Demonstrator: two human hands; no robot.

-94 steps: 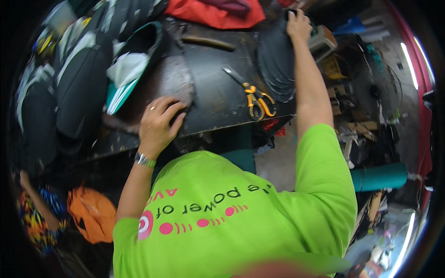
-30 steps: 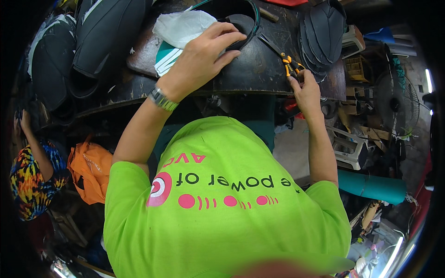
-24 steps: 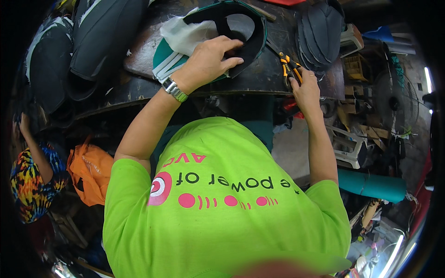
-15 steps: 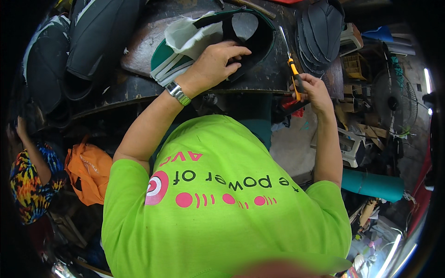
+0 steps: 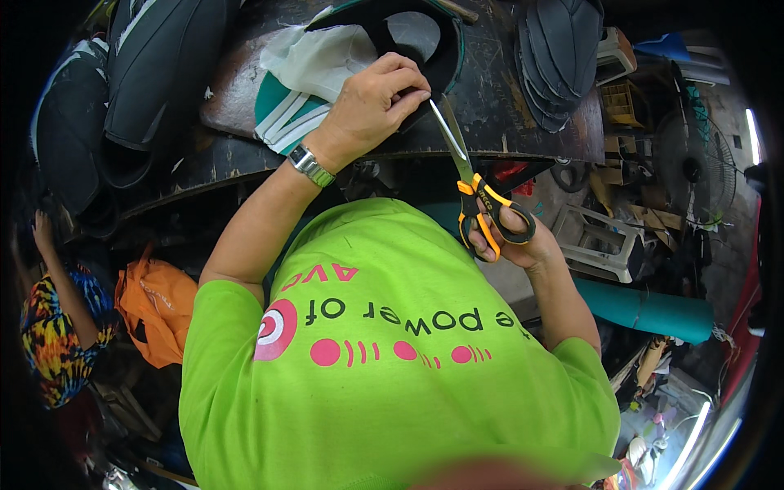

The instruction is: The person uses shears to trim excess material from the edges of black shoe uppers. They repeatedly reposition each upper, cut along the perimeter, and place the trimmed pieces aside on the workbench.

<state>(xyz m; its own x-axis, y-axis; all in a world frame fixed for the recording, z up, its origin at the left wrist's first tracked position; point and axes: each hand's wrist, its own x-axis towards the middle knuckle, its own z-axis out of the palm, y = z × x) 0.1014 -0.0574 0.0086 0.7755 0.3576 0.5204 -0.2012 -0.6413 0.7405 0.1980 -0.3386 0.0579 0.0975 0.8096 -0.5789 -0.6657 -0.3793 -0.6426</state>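
Note:
Above the near edge of the dark table [image 5: 482, 106], my left hand [image 5: 363, 102] pinches its thumb and fingertips together over a curved sewn piece [image 5: 322, 61]. What the fingertips grip is too small to name. That piece has green with white stripes on its left, loose white fabric on top and black along the right. My right hand [image 5: 527, 237] holds scissors [image 5: 467, 186] with orange and black handles, its fingers through the loops. The scissor blades stand apart, pointing up and left, with one tip close to my left fingertips.
Stacked black shaped pieces [image 5: 559, 61] lie at the table's right. Bigger black pieces [image 5: 167, 69] lie at its left. A co-worker's arm [image 5: 65, 278] reaches in at far left, near an orange bag [image 5: 155, 310]. A fan [image 5: 694, 175] and teal roll [image 5: 645, 310] are at right.
My right hand has turned and brought the scissors left toward my left hand, and the blades have spread. My left hand has moved slightly up and left, its fingertips now pinched; the sewn piece shifted left.

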